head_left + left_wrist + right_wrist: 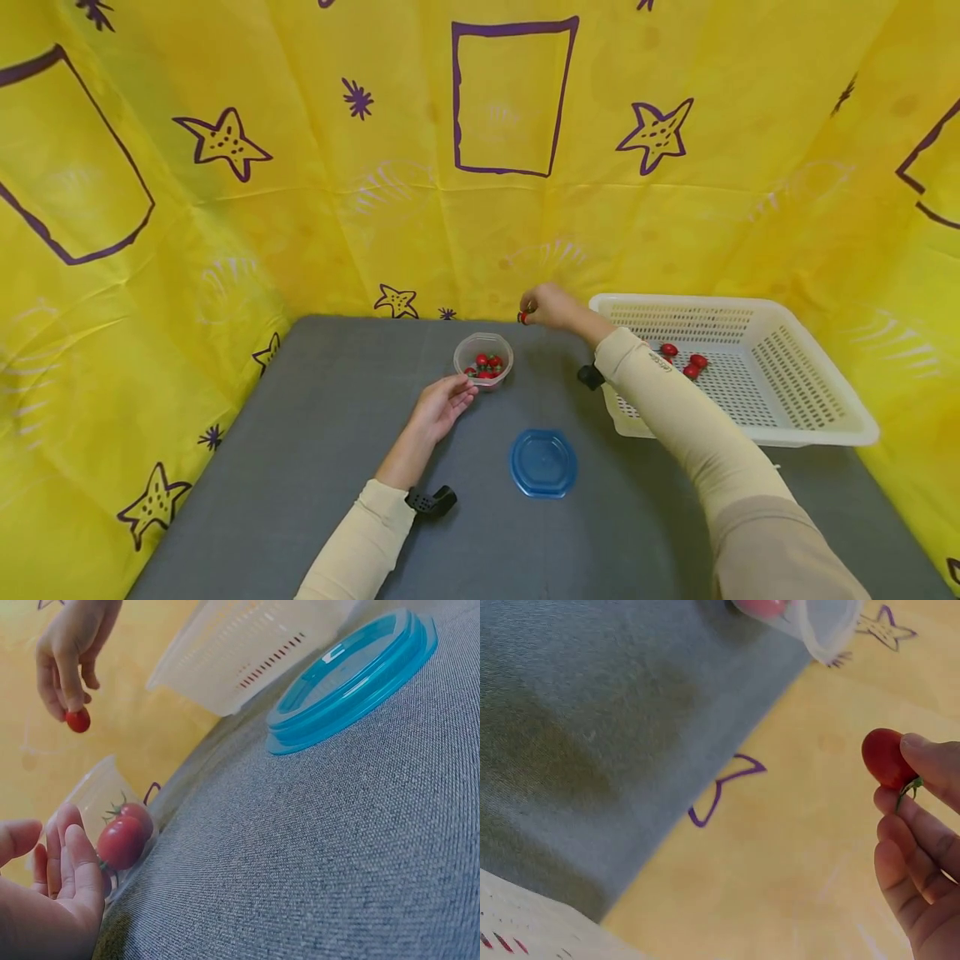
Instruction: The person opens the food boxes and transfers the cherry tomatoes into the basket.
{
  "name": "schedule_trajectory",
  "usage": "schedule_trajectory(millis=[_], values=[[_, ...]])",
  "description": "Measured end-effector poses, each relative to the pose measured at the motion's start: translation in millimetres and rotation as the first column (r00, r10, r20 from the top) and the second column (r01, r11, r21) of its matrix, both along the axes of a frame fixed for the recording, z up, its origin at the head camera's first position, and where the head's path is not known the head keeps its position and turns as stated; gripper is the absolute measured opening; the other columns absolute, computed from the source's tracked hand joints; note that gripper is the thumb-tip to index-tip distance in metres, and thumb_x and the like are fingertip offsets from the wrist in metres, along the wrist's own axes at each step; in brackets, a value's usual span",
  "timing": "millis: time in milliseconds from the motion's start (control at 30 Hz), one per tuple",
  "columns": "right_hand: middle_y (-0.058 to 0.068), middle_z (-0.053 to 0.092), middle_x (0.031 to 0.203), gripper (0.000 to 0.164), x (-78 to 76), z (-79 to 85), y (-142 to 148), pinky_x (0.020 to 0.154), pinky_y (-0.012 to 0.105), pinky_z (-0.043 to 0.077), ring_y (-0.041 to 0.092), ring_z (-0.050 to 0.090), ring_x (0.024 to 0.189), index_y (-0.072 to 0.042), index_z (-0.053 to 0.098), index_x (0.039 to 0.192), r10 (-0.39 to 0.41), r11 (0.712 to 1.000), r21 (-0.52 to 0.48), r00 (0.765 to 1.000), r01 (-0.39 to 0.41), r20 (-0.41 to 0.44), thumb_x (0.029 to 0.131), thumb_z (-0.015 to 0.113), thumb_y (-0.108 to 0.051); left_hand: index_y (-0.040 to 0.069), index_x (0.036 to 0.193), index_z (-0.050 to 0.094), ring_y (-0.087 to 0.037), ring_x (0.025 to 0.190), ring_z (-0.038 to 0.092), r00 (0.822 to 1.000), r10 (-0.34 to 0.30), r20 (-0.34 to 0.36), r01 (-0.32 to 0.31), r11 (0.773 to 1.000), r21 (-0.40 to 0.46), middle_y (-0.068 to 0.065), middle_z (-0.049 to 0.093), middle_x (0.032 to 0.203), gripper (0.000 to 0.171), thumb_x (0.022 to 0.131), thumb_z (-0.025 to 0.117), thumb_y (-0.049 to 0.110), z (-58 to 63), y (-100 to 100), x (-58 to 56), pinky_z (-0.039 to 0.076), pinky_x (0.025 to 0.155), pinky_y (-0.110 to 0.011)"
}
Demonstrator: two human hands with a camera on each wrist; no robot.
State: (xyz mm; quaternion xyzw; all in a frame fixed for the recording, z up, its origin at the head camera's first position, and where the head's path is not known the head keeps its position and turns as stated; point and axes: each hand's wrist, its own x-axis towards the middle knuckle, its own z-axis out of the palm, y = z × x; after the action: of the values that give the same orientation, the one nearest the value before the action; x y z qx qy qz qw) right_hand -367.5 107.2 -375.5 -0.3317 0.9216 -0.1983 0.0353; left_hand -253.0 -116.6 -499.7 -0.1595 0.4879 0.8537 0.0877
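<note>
Right hand of the person is pinching one small red tomato between the thumb and the index finger, and the green stem is showing just beside the fingertips. This tomato is hanging in the air between the clear container and the white basket, apart from both. Left hand is staying unclosed, its fingers slightly bent at the near side of the container; whether they are truly touching the wall, I cannot tell.

Several tomatoes are already lying inside the container, and a few loose tomatoes are lying in the basket, partly behind the sleeve. The blue lid is resting apart on the grey surface, nearer to the person.

It seems that the step in hand is calling for a light placing, not a throwing. For doing this well, the right hand should be bringing the tomato over the container's mouth, lowering it low, and releasing it softly, because its skin is probably bruising easily. Meanwhile the left hand should be steadying the wall without squeezing, and keeping its fingertips out of the opening.
</note>
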Motion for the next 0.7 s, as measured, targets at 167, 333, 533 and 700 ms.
schedule_trajectory(millis=[167,333,533,700], values=[[0.023,0.071,0.106,0.024,-4.0,11.3,12,0.085,0.046,0.054,0.037,0.067,0.098,0.005,0.068,0.107,-0.041,0.999,-0.028,0.999,0.041,0.024,0.088,0.068,-0.009,0.010,0.084,0.060,-0.010,0.069,0.067,1.000,0.019,0.006,-0.019,1.000,-0.009,0.003,0.067,0.072,0.014,0.097,0.056,0.007,-0.6,1,-0.1,0.054,0.069,-0.021],[0.024,0.070,0.108,0.023,-10.5,21.8,29,0.086,0.048,0.053,0.039,0.066,0.101,0.005,0.068,0.107,-0.082,0.997,-0.002,0.996,0.083,0.031,0.089,0.068,-0.010,0.009,0.083,0.061,-0.010,0.069,0.067,1.000,0.017,0.008,-0.017,1.000,-0.005,0.002,0.067,0.072,0.015,0.097,0.055,0.007,-1.4,1,1.0,0.054,0.069,-0.022],[0.027,0.070,0.101,0.022,-18.9,35.1,51,0.085,0.050,0.052,0.041,0.065,0.096,0.009,0.068,0.101,-0.098,0.995,0.024,0.994,0.100,-0.045,0.084,0.069,-0.004,0.009,0.085,0.060,-0.009,0.069,0.066,1.000,0.015,0.008,-0.014,1.000,-0.013,0.002,0.067,0.073,0.013,0.097,0.056,0.008,-1.2,0,0.4,0.054,0.068,-0.021],[0.027,0.070,0.102,0.021,-20.2,39.5,73,0.081,0.049,0.052,0.041,0.065,0.094,0.008,0.068,0.100,-0.144,0.989,0.019,0.989,0.144,-0.017,0.085,0.069,-0.006,0.010,0.083,0.061,-0.009,0.069,0.067,1.000,0.017,0.011,-0.017,1.000,-0.010,0.003,0.067,0.072,0.015,0.097,0.056,0.008,-0.1,1,-0.7,0.054,0.069,-0.021]])
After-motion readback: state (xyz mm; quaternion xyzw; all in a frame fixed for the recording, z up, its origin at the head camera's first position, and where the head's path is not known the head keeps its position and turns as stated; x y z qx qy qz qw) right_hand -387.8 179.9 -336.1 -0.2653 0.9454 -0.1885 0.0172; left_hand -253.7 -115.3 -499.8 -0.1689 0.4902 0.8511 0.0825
